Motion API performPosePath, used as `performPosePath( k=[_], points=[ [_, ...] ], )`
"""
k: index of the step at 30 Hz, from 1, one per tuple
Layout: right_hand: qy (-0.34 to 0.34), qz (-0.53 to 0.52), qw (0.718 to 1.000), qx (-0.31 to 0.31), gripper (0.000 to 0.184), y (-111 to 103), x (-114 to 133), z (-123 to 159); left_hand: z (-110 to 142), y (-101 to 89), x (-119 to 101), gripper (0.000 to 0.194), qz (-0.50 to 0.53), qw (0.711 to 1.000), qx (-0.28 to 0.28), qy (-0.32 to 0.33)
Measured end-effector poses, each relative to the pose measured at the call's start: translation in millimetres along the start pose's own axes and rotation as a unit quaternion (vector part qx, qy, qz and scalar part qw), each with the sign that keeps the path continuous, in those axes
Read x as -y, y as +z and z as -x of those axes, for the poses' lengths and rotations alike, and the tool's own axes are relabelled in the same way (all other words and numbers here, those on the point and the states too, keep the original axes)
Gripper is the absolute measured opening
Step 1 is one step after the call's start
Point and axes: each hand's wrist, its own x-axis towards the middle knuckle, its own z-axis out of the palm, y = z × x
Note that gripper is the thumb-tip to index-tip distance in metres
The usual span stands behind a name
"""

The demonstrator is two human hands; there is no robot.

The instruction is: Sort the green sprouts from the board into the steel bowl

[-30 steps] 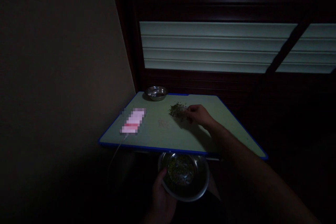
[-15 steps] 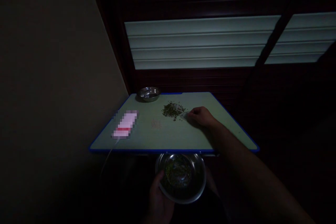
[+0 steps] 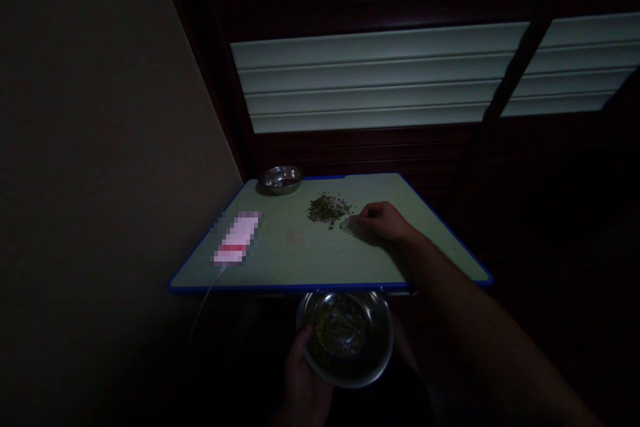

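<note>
My left hand (image 3: 304,373) grips the rim of a metal bowl (image 3: 367,373), its thumb over the edge. The bowl sits just below the table's front edge, with small green grains (image 3: 333,330) on its bottom. Above the table, my right hand (image 3: 384,220) is pinched on a thin, pale, see-through flat piece (image 3: 351,225); its exact kind is unclear in the dim light. This piece touches the tabletop beside a loose pile of small green grains (image 3: 323,209). Some whitish patches show in the pile.
The pale table (image 3: 320,267) has a blue rim. A smaller metal bowl (image 3: 281,181) stands at its back left corner. A blurred-out phone-like thing (image 3: 237,238) lies on the left, with a white cable (image 3: 205,300) hanging over the front edge. A wall rises at left, dark slatted panels behind.
The flat piece in my right hand has shifted slightly left and down, a little away from the pile. My left hand and its bowl stay put. The view has tilted slightly.
</note>
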Motion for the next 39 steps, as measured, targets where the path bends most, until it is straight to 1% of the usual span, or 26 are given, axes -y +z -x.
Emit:
performPosePath(
  k=[4,10,13,15,18,21,24,27,34,39],
  points=[
    [-0.006,0.012,1.000,0.021,0.020,3,0,0,0,0.5,0,0.027,-0.003,1.000,-0.006,-0.005],
    [-0.010,0.044,0.999,0.019,0.013,11,2,-1,2,1.7,-1,0.028,0.006,1.000,0.011,-0.009],
    [0.009,0.076,0.997,0.021,0.010,17,10,1,2,1.7,-2,0.028,0.011,1.000,0.007,-0.013],
    [0.031,0.116,0.993,0.016,0.011,21,19,5,3,2.2,-2,0.028,0.015,1.000,0.005,-0.011],
    [0.057,0.182,0.982,0.008,0.014,25,33,10,4,3.4,-3,0.029,0.030,0.999,0.017,-0.008],
    [0.078,0.209,0.975,0.019,0.013,27,41,12,5,4.2,-4,0.028,0.033,0.999,0.016,-0.021],
    [0.096,0.204,0.974,0.027,0.012,30,43,13,5,4.7,-4,0.028,0.025,0.999,0.009,-0.025],
    [0.114,0.184,0.976,0.027,0.012,35,42,13,5,4.9,-4,0.029,0.016,1.000,0.021,-0.012],
    [0.105,0.140,0.984,0.018,0.018,44,45,18,7,2.4,-5,0.028,0.024,0.999,0.030,-0.017],
    [0.133,0.107,0.985,0.032,0.018,50,52,24,6,2.1,-6,0.028,0.044,0.998,0.032,-0.013]
  ],
)
